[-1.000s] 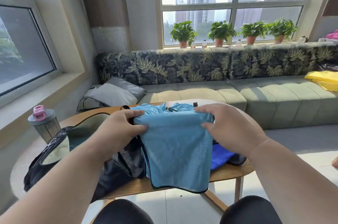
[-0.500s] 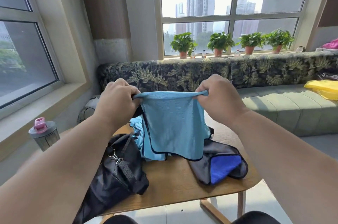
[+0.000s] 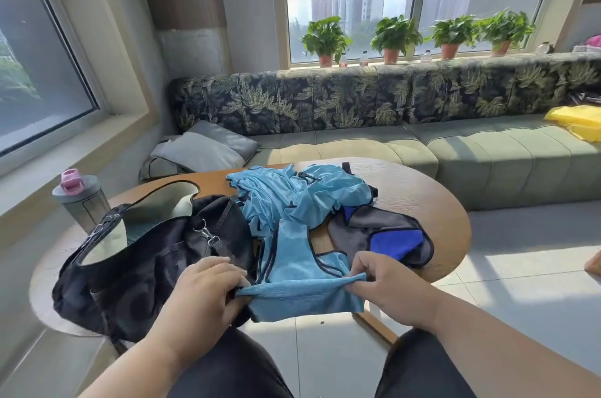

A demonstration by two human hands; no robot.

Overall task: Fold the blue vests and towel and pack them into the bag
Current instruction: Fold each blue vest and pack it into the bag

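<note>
While both hands pinch one blue vest (image 3: 302,267)'s hem, left hand (image 3: 208,293) and right hand (image 3: 387,287) stretch it flat for folding beside the open bag (image 3: 146,254).

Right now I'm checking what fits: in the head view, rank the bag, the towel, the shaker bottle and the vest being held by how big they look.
1. bag
2. held vest, though it lies nearest the camera
3. towel, similar to the vest, so unsure
4. bottle
</note>
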